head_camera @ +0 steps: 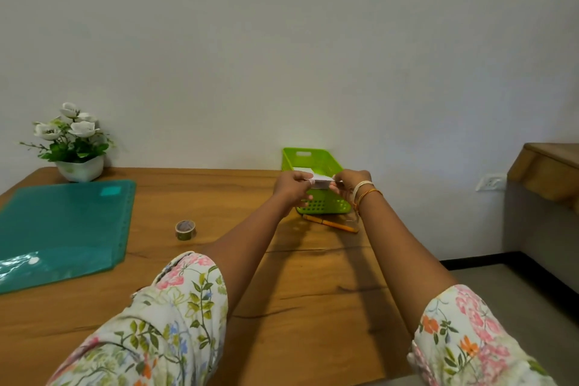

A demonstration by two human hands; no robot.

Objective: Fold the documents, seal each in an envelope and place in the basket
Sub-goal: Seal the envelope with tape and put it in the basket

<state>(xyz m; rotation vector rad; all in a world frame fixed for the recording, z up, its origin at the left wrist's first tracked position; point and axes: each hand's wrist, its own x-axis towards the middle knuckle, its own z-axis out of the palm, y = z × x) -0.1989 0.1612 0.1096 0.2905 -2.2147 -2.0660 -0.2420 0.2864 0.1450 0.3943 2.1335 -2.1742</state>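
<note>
A white envelope (319,180) is held flat between both hands, just above the open top of the green plastic basket (326,202) at the table's far right. My left hand (291,188) grips its left end and my right hand (349,185), with bangles at the wrist, grips its right end. The hands hide much of the envelope. Another white piece (303,170) shows inside the basket behind it.
An orange pen (330,223) lies in front of the basket. A roll of tape (185,230) stands mid-table. A teal folder (62,229) covers the left side, with a potted white-flower plant (73,144) behind it. The wooden table (313,291) ends at the right, near a cabinet (548,172).
</note>
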